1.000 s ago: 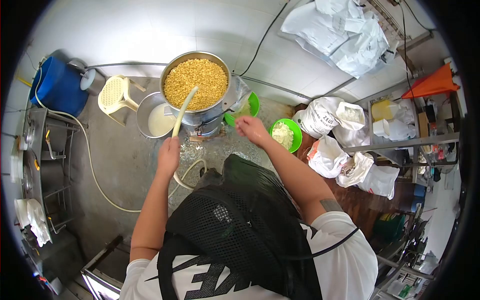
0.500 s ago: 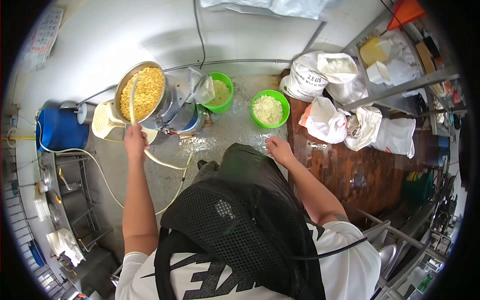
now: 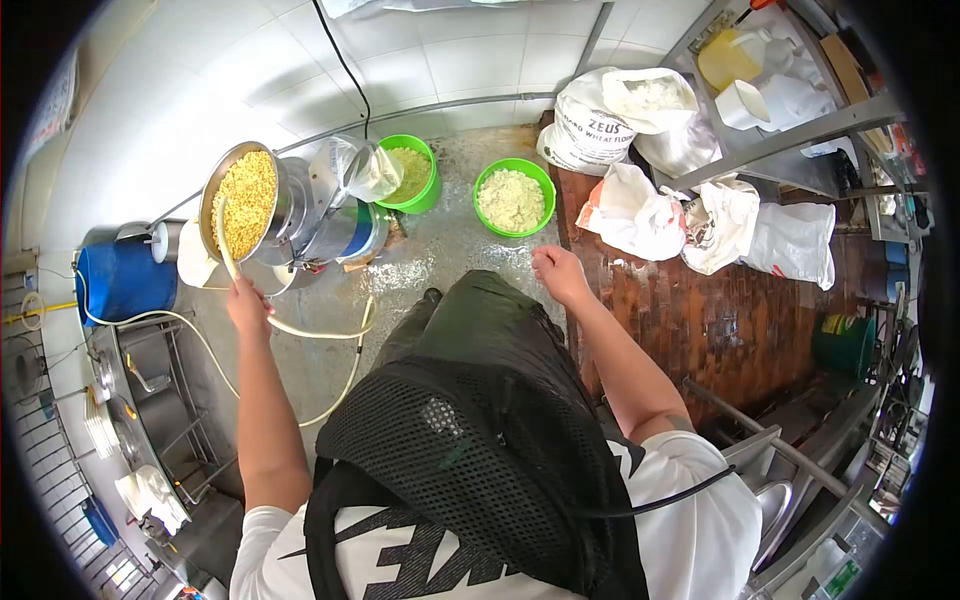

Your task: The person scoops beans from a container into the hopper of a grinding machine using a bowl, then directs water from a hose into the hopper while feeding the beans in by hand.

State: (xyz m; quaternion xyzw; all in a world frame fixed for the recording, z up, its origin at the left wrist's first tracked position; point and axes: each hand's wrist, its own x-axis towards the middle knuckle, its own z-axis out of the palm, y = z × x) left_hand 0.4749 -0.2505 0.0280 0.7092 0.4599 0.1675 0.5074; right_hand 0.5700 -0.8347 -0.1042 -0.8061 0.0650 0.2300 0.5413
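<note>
My left hand (image 3: 250, 305) is wrapped round a cream-coloured hose (image 3: 290, 330). The hose end points up into a round metal hopper (image 3: 290, 195) of a grinding machine, heaped with yellow beans (image 3: 245, 205). Against the hopper's outlet side hangs a clear plastic sheet (image 3: 372, 172), beside a green bucket (image 3: 430, 195) holding pale, greenish contents. My right hand (image 3: 560, 275) is a closed fist with nothing visible in it, in front of my body. Nearest to it, a second green bucket (image 3: 545, 215) contains a crumbly whitish mass (image 3: 510, 200).
White sacks (image 3: 590, 130), one printed as wheat flour, stand on brown boards (image 3: 660, 340) at the right. A metal shelf (image 3: 780, 150) with jugs rises behind them. On the left are a blue barrel (image 3: 125, 280) and metal sinks (image 3: 150, 360). The hose loops across the wet floor.
My left hand still grips the hose and has shifted slightly left and down in view. The scene has slid up and left as my head turned. My right fist has barely moved.
</note>
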